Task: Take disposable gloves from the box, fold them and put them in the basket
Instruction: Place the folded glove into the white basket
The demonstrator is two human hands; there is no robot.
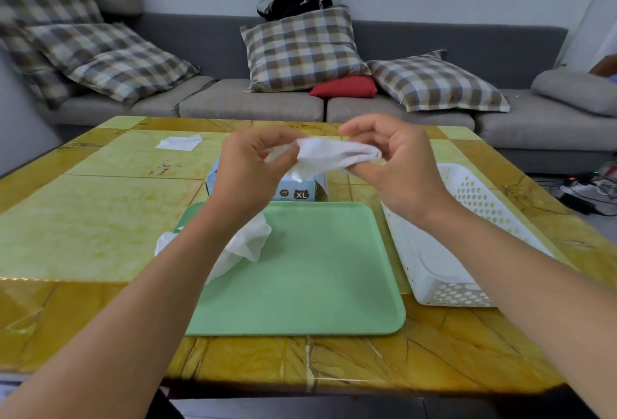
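A thin white disposable glove (334, 154) is stretched between both hands above the glove box (297, 189), a pale blue box marked XL. My left hand (248, 173) pinches its left end and my right hand (397, 164) grips its right end. The box is mostly hidden behind my hands, with a glove tuft poking from its top. Another crumpled white glove (247, 245) lies on the left part of the green tray (317, 278), partly under my left forearm. The white perforated basket (467, 251) stands to the tray's right.
A flat white sheet (178, 143) lies at the far left of the yellow-green marble table (83, 218). A grey sofa with checked cushions (300, 51) runs behind the table. Cables lie on the floor at the far right.
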